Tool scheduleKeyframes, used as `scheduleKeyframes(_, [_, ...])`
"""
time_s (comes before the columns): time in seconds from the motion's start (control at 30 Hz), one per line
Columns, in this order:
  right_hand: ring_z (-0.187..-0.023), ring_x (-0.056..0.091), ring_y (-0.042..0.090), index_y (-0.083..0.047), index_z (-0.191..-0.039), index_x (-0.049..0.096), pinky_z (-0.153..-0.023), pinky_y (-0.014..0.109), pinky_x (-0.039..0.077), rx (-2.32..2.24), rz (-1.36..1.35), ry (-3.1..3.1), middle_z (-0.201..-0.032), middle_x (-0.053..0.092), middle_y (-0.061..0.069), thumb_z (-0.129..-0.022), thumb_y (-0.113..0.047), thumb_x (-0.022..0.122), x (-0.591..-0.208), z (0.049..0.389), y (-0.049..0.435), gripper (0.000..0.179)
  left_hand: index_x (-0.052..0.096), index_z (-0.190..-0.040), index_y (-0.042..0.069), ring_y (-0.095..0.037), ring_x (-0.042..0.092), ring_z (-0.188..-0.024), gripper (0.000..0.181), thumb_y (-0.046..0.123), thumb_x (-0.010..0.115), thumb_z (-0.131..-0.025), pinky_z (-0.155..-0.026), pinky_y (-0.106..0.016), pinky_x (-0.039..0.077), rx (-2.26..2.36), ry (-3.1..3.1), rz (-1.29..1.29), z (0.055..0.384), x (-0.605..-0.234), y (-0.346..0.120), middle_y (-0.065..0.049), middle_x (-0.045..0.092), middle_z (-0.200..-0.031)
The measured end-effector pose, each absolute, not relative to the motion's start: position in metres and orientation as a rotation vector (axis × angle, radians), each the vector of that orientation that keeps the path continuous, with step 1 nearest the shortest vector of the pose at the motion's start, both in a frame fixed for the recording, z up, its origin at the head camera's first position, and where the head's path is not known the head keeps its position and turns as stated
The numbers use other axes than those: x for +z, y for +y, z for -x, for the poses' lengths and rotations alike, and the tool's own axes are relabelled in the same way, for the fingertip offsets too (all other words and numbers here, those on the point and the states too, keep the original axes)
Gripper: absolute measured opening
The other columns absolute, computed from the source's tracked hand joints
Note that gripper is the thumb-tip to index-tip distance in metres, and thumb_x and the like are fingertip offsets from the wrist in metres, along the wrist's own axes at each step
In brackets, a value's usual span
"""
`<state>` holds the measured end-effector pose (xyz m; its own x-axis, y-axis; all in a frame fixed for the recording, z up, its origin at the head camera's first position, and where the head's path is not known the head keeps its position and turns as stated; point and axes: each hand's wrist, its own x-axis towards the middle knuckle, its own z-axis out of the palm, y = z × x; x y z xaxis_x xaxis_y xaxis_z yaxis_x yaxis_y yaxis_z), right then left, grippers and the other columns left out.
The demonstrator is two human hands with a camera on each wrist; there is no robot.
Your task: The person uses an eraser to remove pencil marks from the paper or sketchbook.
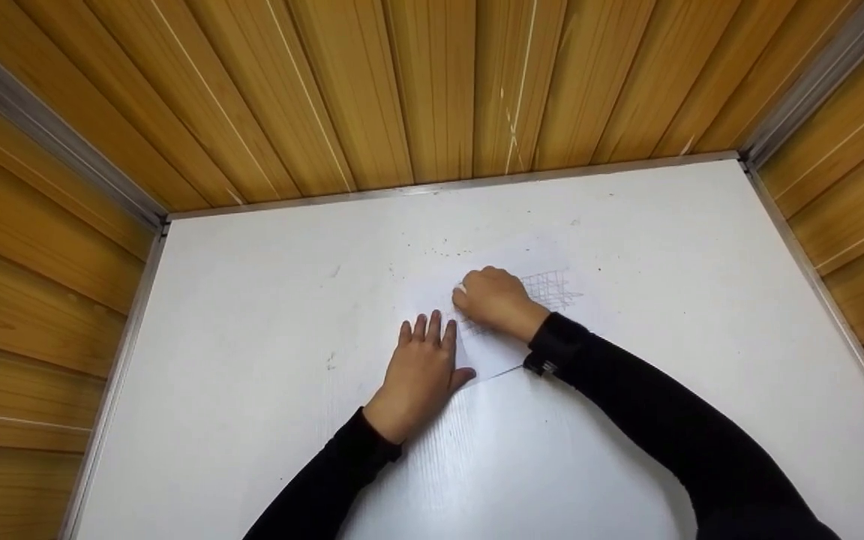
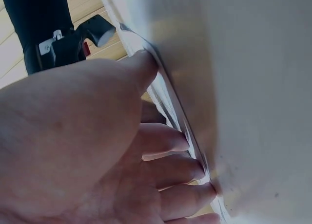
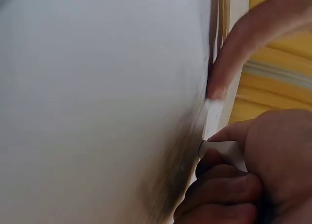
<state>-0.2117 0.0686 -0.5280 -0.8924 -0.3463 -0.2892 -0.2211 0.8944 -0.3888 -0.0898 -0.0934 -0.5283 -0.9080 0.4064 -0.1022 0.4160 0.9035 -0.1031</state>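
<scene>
A sheet of white paper (image 1: 488, 360) lies on the white table, with a scribbled pencil grid (image 1: 552, 289) on its right part. My left hand (image 1: 418, 371) lies flat on the paper's left side, fingers spread and thumb out near the front edge. In the right wrist view, my right hand (image 3: 229, 185) pinches a white eraser (image 3: 224, 148) between thumb and curled fingers, one end against the paper. From the head view only a small white bit of the eraser (image 1: 461, 287) shows, and the right hand covers the middle of the drawing.
Small dark crumbs (image 1: 447, 251) are scattered on the table (image 1: 252, 300) beyond the paper. Wood-patterned panels (image 1: 432, 90) stand behind the far edge and along both sides. A black wrist strap device (image 1: 544, 365) sits at the right cuff.
</scene>
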Motion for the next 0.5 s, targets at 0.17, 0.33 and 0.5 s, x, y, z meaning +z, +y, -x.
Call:
scheduleKeyframes(0.17, [-0.105, 0.069, 0.043, 0.007, -0.115, 0.076, -0.098, 0.059, 0.058, -0.548, 0.293, 2.721, -0.118, 0.075, 0.029, -0.109, -0.037, 0.048, -0.527, 0.223, 0.132, 0.052, 0.056, -0.161, 0.006, -0.040, 0.059, -0.152, 0.084, 0.069, 0.058, -0.105, -0.125, -0.056, 0.048, -0.205, 2.959, -0.648, 0.090, -0.527, -0.092, -0.022, 0.058, -0.165])
scheduleKeyframes(0.33, [-0.099, 0.061, 0.040, 0.011, -0.118, 0.073, -0.096, 0.059, 0.055, -0.543, 0.147, 2.723, -0.120, 0.072, 0.032, -0.108, -0.035, 0.047, -0.525, 0.235, 0.190, 0.053, 0.055, -0.162, 0.006, -0.039, 0.059, -0.152, 0.084, 0.069, 0.057, -0.106, -0.125, -0.056, 0.048, -0.215, 2.948, -0.644, 0.094, -0.528, -0.092, -0.022, 0.057, -0.165])
scheduleKeyframes(0.5, [-0.097, 0.061, 0.039, 0.013, -0.117, 0.072, -0.094, 0.059, 0.056, -0.495, 0.125, 2.737, -0.116, 0.072, 0.033, -0.109, -0.034, 0.045, -0.524, 0.237, 0.207, 0.055, 0.056, -0.161, 0.006, -0.040, 0.060, -0.151, 0.084, 0.068, 0.059, -0.105, -0.125, -0.057, 0.048, -0.209, 2.962, -0.653, 0.094, -0.529, -0.092, -0.023, 0.059, -0.164])
